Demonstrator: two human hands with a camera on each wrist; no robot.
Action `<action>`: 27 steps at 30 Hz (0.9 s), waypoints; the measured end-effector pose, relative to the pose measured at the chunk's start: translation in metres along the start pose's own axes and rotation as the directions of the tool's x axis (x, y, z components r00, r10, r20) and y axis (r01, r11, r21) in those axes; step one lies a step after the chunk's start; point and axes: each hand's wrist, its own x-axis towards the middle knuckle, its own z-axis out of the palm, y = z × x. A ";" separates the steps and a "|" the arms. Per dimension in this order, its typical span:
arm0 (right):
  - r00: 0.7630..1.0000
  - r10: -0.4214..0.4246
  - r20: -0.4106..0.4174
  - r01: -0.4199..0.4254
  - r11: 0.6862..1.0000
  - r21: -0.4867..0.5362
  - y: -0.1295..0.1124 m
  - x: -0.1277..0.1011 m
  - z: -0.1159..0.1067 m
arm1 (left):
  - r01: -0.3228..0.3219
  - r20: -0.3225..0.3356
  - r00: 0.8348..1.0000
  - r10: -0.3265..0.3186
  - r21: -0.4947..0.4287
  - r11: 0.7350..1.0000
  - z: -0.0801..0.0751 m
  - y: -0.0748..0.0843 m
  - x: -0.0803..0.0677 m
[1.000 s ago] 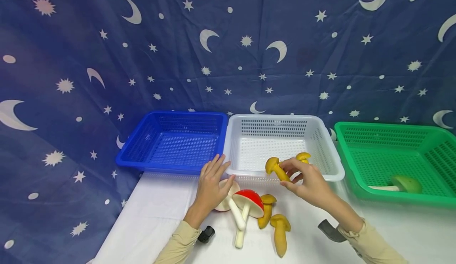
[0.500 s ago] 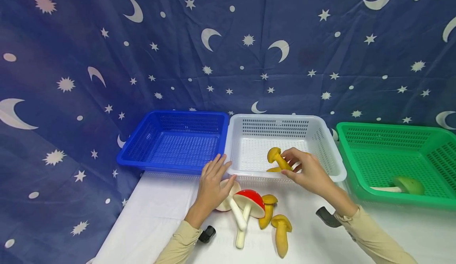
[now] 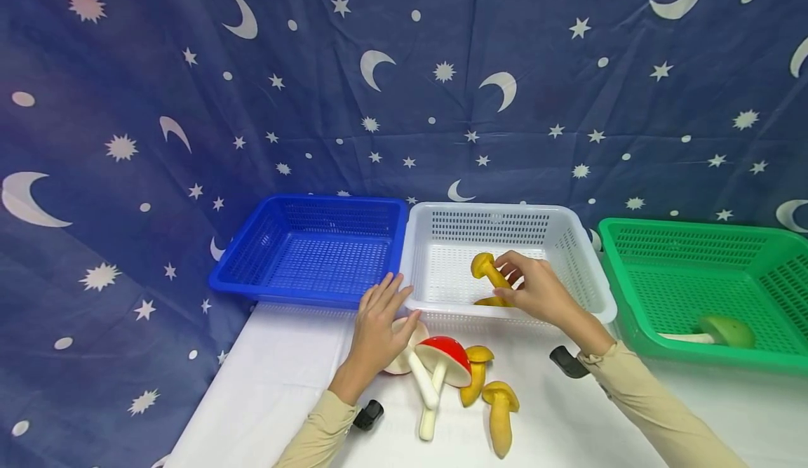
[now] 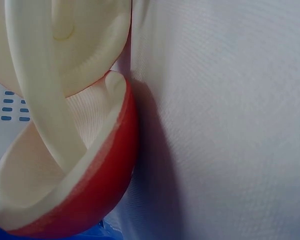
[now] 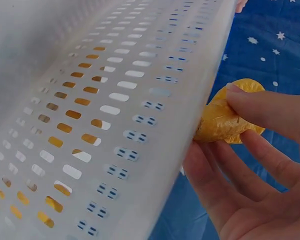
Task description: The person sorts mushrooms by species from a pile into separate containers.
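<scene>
My right hand pinches a yellow mushroom by its stem, low inside the white basket. A second yellow piece shows just under that hand; I cannot tell whether it is held or lying in the basket. The right wrist view shows the fingers round the yellow mushroom beside the basket's perforated wall. My left hand lies with straight fingers on a red mushroom's pale underside, its fingertips at the basket's front rim. The left wrist view is filled by that red cap and white stem.
On the white table lie a second red mushroom and two yellow mushrooms. A blue basket stands left of the white one. At the right a green basket holds a green mushroom.
My right hand has carried the yellow mushroom forward and down, from above the white basket's front rim to inside it. The left hand has stayed on the red mushroom.
</scene>
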 end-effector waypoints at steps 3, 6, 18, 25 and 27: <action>1.000 0.013 0.023 -0.012 1.000 -0.017 0.002 0.004 0.002 | 0.007 0.008 1.000 -0.007 0.001 1.000 0.000 0.000 0.000; 0.999 0.035 0.041 -0.033 0.999 -0.029 0.004 0.009 0.003 | 0.012 0.013 1.000 -0.012 0.004 1.000 -0.001 0.001 0.000; 0.992 0.047 0.120 -0.042 0.998 -0.039 0.015 0.031 0.015 | -0.011 -0.008 1.000 0.011 0.010 1.000 -0.001 0.001 0.001; 0.989 0.036 0.140 -0.027 0.998 -0.063 0.015 0.039 0.021 | -0.009 -0.011 1.000 0.009 0.005 1.000 0.000 0.001 0.001; 0.989 0.044 0.145 -0.033 0.997 -0.073 0.016 0.041 0.023 | -0.009 -0.010 1.000 0.009 0.005 1.000 0.000 0.001 0.001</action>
